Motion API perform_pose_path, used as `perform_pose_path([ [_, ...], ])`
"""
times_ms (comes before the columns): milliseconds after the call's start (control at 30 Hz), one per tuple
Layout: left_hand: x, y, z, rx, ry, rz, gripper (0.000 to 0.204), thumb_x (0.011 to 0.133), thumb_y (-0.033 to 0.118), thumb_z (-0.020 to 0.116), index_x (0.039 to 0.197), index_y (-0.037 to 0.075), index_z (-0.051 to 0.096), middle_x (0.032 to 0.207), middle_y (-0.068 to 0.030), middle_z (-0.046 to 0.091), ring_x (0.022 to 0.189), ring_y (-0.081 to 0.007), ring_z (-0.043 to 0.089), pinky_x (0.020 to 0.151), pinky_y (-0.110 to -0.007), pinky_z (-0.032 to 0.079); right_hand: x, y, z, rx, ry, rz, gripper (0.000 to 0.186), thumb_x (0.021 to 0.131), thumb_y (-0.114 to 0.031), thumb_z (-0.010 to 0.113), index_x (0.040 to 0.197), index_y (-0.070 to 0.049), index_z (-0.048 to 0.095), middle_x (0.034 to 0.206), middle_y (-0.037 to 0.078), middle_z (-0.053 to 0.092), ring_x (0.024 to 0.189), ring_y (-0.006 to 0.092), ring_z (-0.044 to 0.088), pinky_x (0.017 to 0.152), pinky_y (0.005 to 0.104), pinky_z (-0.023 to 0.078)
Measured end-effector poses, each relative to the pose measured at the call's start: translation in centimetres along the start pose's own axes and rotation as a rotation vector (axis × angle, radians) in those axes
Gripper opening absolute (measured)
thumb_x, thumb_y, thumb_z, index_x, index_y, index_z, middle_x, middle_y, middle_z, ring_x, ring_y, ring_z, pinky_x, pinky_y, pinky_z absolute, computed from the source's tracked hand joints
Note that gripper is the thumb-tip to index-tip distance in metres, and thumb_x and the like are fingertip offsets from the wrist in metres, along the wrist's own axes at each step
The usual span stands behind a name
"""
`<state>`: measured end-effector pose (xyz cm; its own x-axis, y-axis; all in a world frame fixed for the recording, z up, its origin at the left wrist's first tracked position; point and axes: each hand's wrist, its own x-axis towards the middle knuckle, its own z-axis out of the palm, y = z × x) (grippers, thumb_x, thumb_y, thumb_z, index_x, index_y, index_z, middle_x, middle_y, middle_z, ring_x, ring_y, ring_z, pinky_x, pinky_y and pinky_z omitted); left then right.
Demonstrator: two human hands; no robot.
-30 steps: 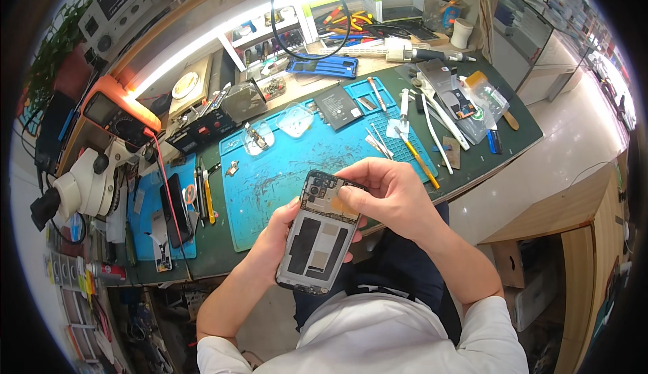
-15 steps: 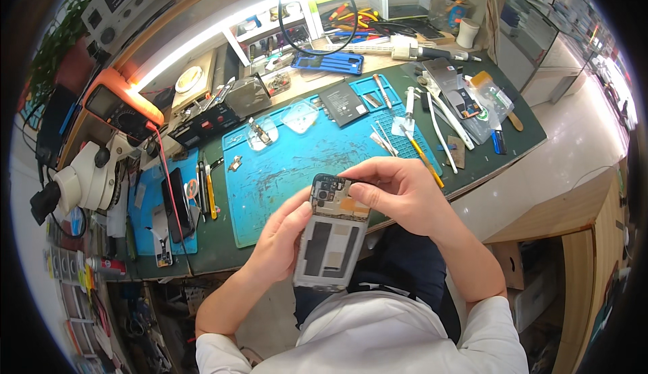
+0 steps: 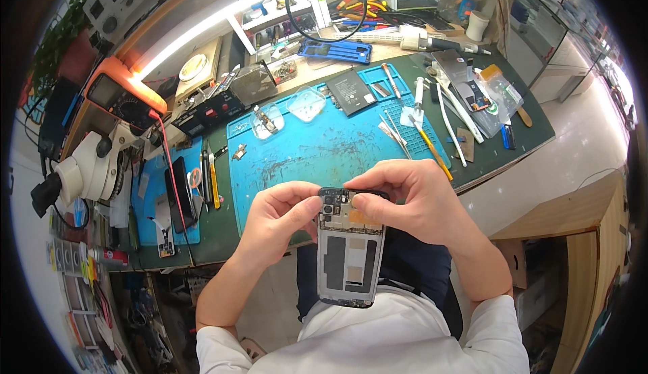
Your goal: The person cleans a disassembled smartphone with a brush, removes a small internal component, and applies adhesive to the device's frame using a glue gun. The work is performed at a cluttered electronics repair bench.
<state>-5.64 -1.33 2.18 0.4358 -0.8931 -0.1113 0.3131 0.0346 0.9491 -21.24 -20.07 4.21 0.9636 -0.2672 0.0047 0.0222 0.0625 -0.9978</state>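
Note:
Between my two hands I hold an opened smartphone point(image 3: 351, 252) over my lap, its inner side facing up. Camera modules and a circuit board show at its far end; a silver frame with dark patches fills the rest. My left hand point(image 3: 282, 222) pinches the phone's upper left corner with thumb and fingers. On the upper right edge, my right hand point(image 3: 412, 198) grips with its thumb on the board and its fingers behind. The fingertips under the phone are hidden. Just beyond lies a blue repair mat point(image 3: 297, 151).
A black battery point(image 3: 351, 92), clear trays point(image 3: 268, 121) and tweezers point(image 3: 398, 138) lie on the mat. To its right are a syringe point(image 3: 418, 94) and a phone screen assembly point(image 3: 462, 80). At left stand an orange multimeter point(image 3: 125, 94) and a white microscope point(image 3: 88, 175).
The phone has turned more upright and shifted slightly right in the picture. My left hand has slid from its side edge up to the upper left corner. My right hand keeps its grip.

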Motion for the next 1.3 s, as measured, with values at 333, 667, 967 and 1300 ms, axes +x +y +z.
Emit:
perform_pose_path([
  [333,0.2,0.1,-0.1,0.0,-0.03,-0.046,0.014,0.097,0.009,0.062,0.106,-0.003,0.062,0.09,-0.0071,0.069,0.071,-0.0111,0.066,0.059,-0.025,0.056,0.0,0.0,0.2,0.007,-0.006,0.032,0.018,0.091,0.0,0.067,0.107,0.008,0.069,0.095,0.007,0.07,0.084,0.0062,0.065,0.07,0.0192,0.053],
  [667,0.3,0.7,0.0,0.154,-0.024,-0.045,0.014,0.099,0.009,0.06,0.106,-0.003,0.06,0.091,-0.0066,0.068,0.073,-0.0104,0.066,0.061,-0.025,0.056,0.5,0.6,0.0,-0.022,-0.015,0.032,0.019,0.092,-0.001,0.067,0.109,0.008,0.068,0.095,0.007,0.07,0.084,0.0065,0.064,0.071,0.02,0.053],
  [967,0.2,0.6,-0.2,0.104,-0.031,-0.122,0.016,0.1,0.011,0.058,0.107,-0.003,0.06,0.09,-0.0064,0.068,0.072,-0.0109,0.066,0.061,-0.025,0.056,0.9,1.3,-0.1,0.025,-0.062,0.055,0.021,0.092,-0.003,0.067,0.11,0.008,0.068,0.098,0.009,0.071,0.086,0.0084,0.066,0.074,0.0218,0.055],
  [1300,-1.0,-0.1,0.3,-0.464,-0.364,-0.387,0.079,0.101,0.062,0.023,0.155,0.004,0.023,0.147,-0.0263,0.042,0.13,-0.041,0.051,0.102,-0.053,0.048,1.9,2.6,0.9,0.247,0.167,-0.081,0.026,0.095,-0.01,0.065,0.118,0.004,0.065,0.107,0.009,0.07,0.097,0.0097,0.064,0.084,0.0258,0.052],
])
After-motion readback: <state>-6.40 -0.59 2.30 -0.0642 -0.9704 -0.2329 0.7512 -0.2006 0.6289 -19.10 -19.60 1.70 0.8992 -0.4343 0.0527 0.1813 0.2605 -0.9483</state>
